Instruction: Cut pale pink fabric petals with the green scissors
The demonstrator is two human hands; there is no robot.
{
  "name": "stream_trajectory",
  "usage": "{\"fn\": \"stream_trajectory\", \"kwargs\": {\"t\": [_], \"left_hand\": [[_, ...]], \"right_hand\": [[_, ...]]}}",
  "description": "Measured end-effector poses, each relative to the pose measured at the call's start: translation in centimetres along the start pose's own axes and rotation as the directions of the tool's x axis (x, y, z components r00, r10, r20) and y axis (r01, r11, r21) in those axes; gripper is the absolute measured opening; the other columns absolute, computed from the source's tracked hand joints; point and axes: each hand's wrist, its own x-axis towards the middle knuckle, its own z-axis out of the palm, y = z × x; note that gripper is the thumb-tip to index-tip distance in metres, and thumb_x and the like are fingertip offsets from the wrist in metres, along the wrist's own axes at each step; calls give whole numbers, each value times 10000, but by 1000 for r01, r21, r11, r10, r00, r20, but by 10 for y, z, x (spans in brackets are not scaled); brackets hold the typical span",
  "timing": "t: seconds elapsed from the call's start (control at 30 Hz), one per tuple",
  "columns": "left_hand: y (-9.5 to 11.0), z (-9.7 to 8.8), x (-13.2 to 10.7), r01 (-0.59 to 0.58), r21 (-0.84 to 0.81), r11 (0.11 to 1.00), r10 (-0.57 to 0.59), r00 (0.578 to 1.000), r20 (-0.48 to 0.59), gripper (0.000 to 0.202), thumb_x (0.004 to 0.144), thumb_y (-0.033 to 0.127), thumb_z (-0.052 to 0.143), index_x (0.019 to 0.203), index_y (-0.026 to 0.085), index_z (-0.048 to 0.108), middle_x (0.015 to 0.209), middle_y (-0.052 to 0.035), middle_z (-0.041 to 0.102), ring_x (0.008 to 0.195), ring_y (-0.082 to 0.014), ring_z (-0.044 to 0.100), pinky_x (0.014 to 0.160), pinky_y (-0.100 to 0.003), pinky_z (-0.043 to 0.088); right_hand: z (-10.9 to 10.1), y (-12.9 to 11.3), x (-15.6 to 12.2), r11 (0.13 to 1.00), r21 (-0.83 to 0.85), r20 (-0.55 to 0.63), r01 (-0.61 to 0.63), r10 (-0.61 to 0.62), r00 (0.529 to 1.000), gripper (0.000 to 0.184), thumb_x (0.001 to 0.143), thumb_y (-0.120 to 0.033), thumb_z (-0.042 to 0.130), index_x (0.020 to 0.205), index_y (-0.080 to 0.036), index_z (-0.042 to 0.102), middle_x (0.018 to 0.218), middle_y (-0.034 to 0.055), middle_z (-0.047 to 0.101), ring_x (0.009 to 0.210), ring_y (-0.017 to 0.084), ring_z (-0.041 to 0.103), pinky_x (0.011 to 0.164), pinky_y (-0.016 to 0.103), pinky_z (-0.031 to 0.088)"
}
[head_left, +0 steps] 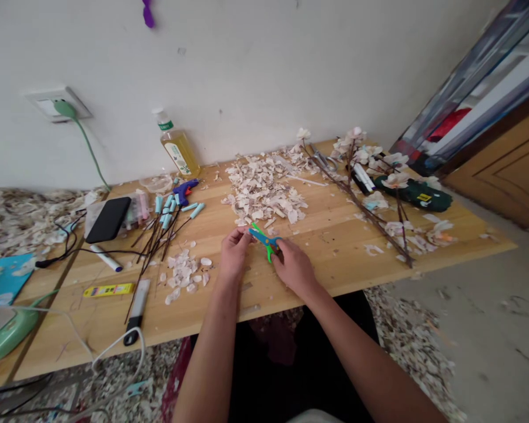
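Scissors with blue and green parts (263,237) are in my right hand (295,267), whose fingers are at the handles. The blades point up and left toward the fingertips of my left hand (233,252). Those fingers are pinched together beside the blade tips; what they hold is too small to make out. Just beyond both hands spreads a large heap of pale, thin flakes (264,188). A smaller pile of rounded, petal-like pieces (184,269) lies left of my left hand.
Left on the wooden table (339,258) are a blue glue gun (186,191), stems with light-blue wrapped ends (165,217), a black phone (109,219) and a utility knife (137,311). A bottle (178,150) stands by the wall. Right lies a flowering branch (361,205) near a dark green pouch (418,195).
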Motion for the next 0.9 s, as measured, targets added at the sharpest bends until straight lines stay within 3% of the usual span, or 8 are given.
{"fn": "stream_trajectory", "kwargs": {"t": [0.3, 0.67, 0.9], "left_hand": [[1, 3, -1, 14, -37, 999, -13, 1000, 24, 231, 782, 399, 743, 835, 179, 700, 755, -8, 661, 707, -119, 597, 736, -242, 478], [12, 22, -9, 202, -407, 891, -184, 979, 82, 252, 660, 297, 855, 765, 143, 686, 722, -9, 659, 665, -92, 594, 703, -220, 480], [8, 23, -7, 132, -486, 864, -149, 989, 4, 247, 655, 286, 860, 754, 151, 679, 766, -21, 691, 735, -116, 634, 769, -243, 501]], "right_hand": [[-1, -1, 0, 1000, 12, -2, -2, 2, 1000, 128, 857, -197, 549, 979, -205, 588, 947, 73, 653, 858, 221, 591, 741, 320, 423], [1, -2, 1, 1000, -5, -15, -17, 16, 1000, 131, 866, -221, 539, 984, -193, 589, 918, 80, 652, 836, 230, 594, 717, 324, 415], [-3, -4, -1, 1000, 6, 12, 13, -13, 1000, 111, 869, -236, 559, 972, -210, 590, 922, 60, 668, 824, 216, 601, 702, 309, 403]]}}
